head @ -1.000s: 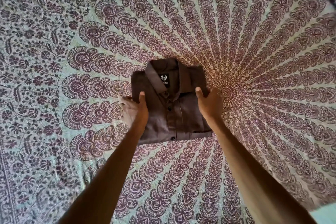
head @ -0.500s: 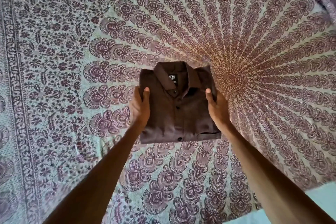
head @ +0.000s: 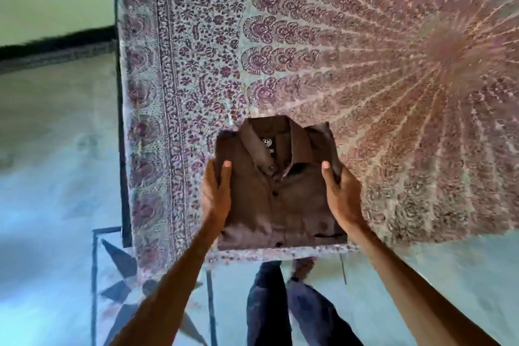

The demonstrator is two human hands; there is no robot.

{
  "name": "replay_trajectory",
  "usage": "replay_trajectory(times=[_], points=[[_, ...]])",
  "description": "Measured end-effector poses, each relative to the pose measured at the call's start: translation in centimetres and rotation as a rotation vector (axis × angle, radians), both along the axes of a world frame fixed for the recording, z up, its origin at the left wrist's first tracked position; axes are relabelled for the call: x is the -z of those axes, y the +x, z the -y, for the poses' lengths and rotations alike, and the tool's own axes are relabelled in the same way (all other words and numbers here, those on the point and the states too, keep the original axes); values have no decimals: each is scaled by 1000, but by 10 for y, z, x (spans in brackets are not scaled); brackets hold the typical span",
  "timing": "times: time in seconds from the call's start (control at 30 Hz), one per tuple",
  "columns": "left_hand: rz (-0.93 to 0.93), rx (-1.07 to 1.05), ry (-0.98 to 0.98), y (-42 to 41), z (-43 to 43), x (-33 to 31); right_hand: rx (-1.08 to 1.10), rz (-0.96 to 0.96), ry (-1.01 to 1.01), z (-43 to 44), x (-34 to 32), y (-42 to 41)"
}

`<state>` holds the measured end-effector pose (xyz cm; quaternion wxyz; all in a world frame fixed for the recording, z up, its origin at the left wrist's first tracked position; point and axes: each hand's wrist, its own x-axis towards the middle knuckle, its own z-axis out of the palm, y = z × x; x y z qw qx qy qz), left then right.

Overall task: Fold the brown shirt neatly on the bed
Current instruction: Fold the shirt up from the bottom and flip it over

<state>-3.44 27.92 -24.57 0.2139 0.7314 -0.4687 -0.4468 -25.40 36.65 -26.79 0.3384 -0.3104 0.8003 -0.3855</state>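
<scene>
Head view: the brown shirt (head: pixel 276 205) is a folded rectangle with the collar (head: pixel 283 136) on the far side and the button placket centred. It sits between the two grips, at the near edge of the bed (head: pixel 179 199). The left grip (head: pixel 216 199) grasps the shirt's left side and the right grip (head: pixel 341 199) grasps its right side. Each thumb (head: pixel 226 170) lies flat on the top face, and the remaining fingers pass beneath the fold, out of sight. This symmetric side hold probably serves to hold the layers stacked and the edges square during positioning. Whether the underside rests on the bed cannot be determined.

The fabric is matte woven cloth with a firm collar, a dark neck label (head: pixel 268 144), dark buttons (head: pixel 274 193) and a pocket (head: pixel 328 234) beside the right wrist. Beyond the grips, the bedspread (head: pixel 309 36) is thin, pale printed cloth with radial purple motifs and a floral border. Behind the wrists are a smooth floor (head: pixel 56 177) and dark trousers (head: pixel 269 303).
</scene>
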Motion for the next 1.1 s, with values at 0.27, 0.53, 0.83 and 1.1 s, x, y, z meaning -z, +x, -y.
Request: replay_trajectory(times=[0.27, 0.53, 0.83, 1.1], points=[[104, -18, -158, 152, -17, 14, -27, -48, -45, -7, 13, 144], [124, 43, -234, 257, -13, 59, -22, -220, -88, 3, 56, 246], [401, 71, -312, 274, -16, 87, -14, -773, 105, 3, 79, 274], [660, 569, -466, 254, -2, 133, -520, -839, 136, 36, 123, 268]])
